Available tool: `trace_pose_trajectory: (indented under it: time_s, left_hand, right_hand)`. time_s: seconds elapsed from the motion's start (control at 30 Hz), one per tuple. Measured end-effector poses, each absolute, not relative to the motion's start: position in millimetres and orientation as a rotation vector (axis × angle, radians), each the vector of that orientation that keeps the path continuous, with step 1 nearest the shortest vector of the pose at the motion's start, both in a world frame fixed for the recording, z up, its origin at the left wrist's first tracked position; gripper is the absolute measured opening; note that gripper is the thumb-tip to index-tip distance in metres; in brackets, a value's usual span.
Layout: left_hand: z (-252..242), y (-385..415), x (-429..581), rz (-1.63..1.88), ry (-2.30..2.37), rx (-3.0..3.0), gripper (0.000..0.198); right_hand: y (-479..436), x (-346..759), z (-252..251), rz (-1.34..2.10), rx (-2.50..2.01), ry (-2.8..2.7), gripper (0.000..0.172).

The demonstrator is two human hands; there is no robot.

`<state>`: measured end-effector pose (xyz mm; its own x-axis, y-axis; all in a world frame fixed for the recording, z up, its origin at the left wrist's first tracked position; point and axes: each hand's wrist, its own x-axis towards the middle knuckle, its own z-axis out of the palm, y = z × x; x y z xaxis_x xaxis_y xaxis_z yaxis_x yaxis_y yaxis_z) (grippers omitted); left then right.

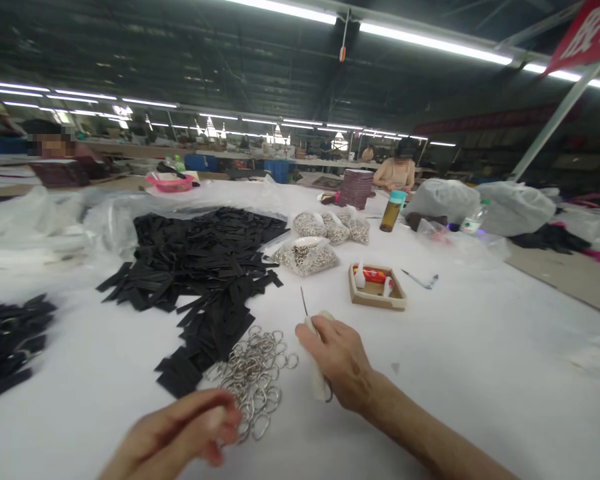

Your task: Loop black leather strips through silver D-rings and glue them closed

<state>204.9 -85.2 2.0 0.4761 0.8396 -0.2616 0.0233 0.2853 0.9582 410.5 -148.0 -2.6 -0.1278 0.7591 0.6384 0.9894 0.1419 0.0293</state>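
Observation:
My right hand (343, 360) is closed around a slim white object (318, 380) with a thin dark metal tip (304, 301) pointing away from me; its exact kind is unclear. A small dark curved piece shows at its lower end. My left hand (185, 433), slightly blurred, has fingers and thumb curled together beside a pile of silver metal D-rings (255, 373); whatever is between the fingertips is hidden. Behind the rings spreads a heap of short black fabric strips (205, 257), its near end touching the pile.
Clear bags of metal rings (307, 257) stand beyond the strips. A small cardboard tray (377, 301) holds a red tube and white pieces. Nearby are a pen (420, 279) and drink bottle (392, 212). More black pieces (13, 343) lie left. A person (395, 175) sits across the table.

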Motion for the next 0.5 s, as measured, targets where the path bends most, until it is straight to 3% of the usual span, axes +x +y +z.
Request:
trace_pose_trajectory:
  time_s: [0.17, 0.5]
  left_hand:
    - [20, -114, 255, 0.472, 0.699, 1.129, 0.026]
    - [-4, -99, 279, 0.383, 0.526, 1.25, 0.015]
  right_hand:
    - [-150, 403, -3, -0.869, -1.649, -1.982, 0.017]
    - [-160, 412, -9, -1.064, -1.731, -2.052, 0.027]
